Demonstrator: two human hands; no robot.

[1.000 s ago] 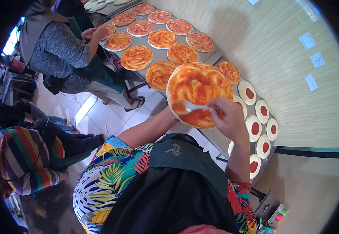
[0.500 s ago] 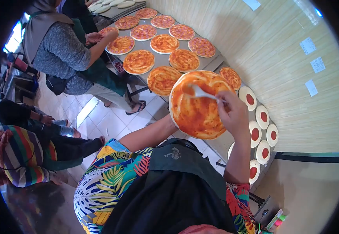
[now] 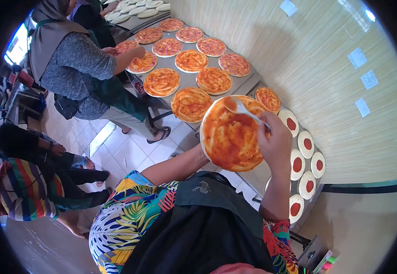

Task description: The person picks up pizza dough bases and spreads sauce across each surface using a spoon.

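A round dough base (image 3: pixel 230 141) coated with red-orange sauce is held up in front of my body. My left hand (image 3: pixel 203 153) supports it from its left edge and underneath, with most of the fingers hidden behind the dough. Over the right part of the base, my right hand (image 3: pixel 271 132) grips a pale spoon (image 3: pixel 243 109). The spoon's bowl, with sauce in it, lies over the upper edge of the dough.
Sauced rounds (image 3: pixel 191 105) cover the metal table (image 3: pixel 239 82) ahead. At right lie pale rounds (image 3: pixel 309 186) with red centres. A co-worker in a grey top (image 3: pixel 77 57) reaches over the table's left side. Other people are at left; paper notes (image 3: pixel 357 58) hang on the wall.
The spoon has moved toward the upper edge of the dough. The base sits slightly lower in view. The co-worker's hand has moved to a round farther right, and people at left have shifted.
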